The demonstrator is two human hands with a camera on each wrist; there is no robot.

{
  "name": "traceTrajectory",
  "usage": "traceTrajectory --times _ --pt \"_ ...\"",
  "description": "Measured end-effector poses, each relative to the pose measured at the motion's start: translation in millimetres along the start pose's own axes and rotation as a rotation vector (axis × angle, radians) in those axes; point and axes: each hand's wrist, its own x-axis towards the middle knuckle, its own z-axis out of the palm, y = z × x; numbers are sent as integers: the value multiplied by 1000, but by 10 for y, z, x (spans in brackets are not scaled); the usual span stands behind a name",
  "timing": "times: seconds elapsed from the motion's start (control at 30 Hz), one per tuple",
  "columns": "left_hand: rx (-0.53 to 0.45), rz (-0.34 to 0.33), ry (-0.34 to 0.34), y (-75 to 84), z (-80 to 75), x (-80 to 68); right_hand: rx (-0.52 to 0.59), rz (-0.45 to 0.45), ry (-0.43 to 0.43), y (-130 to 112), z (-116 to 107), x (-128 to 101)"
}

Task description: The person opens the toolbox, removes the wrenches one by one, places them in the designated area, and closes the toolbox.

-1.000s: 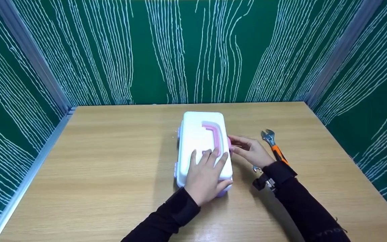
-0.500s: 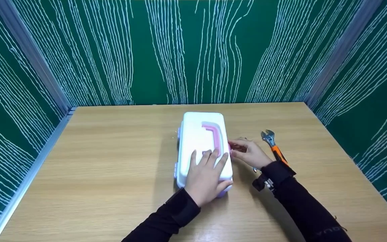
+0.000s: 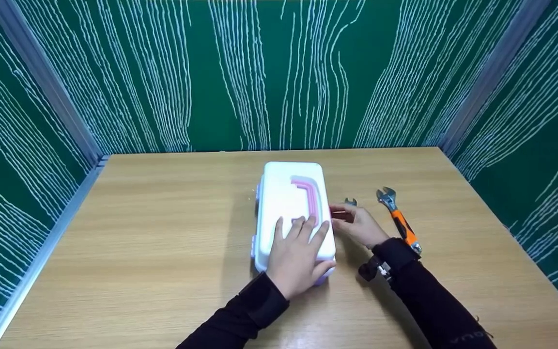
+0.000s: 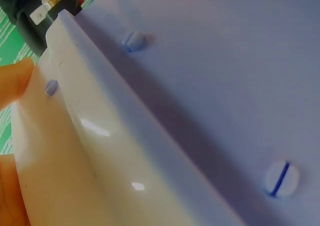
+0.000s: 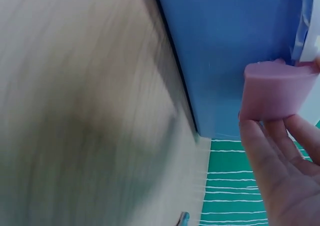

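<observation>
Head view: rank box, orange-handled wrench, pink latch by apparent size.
1. White box, largest by far.
2. Orange-handled wrench, long and thin.
3. Pink latch, smallest; mostly hidden by the right hand.

wrenches point(image 3: 397, 220) right of box point(image 3: 288, 203), left side open

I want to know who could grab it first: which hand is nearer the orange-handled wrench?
Right. The right hand is at the white box's pink latch, just left of the orange-handled wrench; the left hand lies flat on the lid, farther away.
</observation>
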Motion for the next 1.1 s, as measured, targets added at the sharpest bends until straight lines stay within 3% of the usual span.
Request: traceTrajectory --times 0.23,0.5,0.87,1.1 --pt "9 0 47 3 25 0 99 78 21 18 51 -19" --pt "2 0 29 2 32 1 178 43 49 95 97 -18" --pt "-20 -8 -18 12 -6 9 317 108 48 135 156 -48" --pt "-36 -6 -11 -8 -16 2 346 68 41 137 166 -52"
